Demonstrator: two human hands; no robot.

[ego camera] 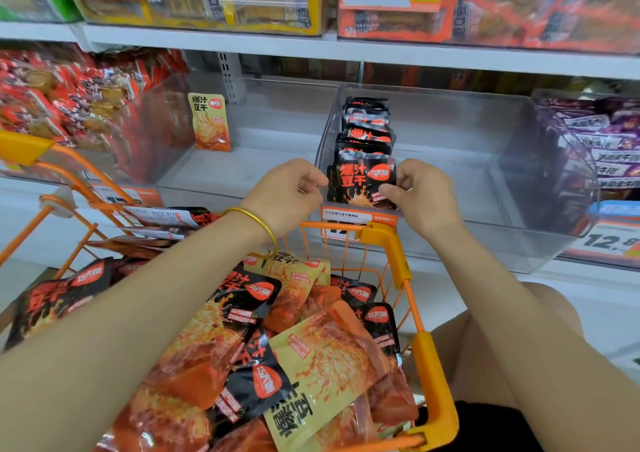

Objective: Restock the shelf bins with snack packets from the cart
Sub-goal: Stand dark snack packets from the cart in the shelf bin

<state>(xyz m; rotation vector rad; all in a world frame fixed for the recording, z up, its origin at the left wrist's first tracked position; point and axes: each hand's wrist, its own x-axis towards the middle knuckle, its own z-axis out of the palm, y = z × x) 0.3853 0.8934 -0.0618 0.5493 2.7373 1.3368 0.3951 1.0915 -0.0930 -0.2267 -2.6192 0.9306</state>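
Clear bin (433, 93) holds black packets (367, 129) along its left wall, right side open; left hand (294, 188) and right hand (420, 195) pinch the front packet (363, 183).

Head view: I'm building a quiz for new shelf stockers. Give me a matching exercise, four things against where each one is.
Things
1. lone yellow packet
2. front black packet
3. purple packets
4. gold bangle

Places
a. on the wrist behind the left hand
b. at the far right of the view
c. standing alone, left of the black row
d. gripped by the right hand and the left hand

Pairs: 1-c, 2-d, 3-b, 4-a
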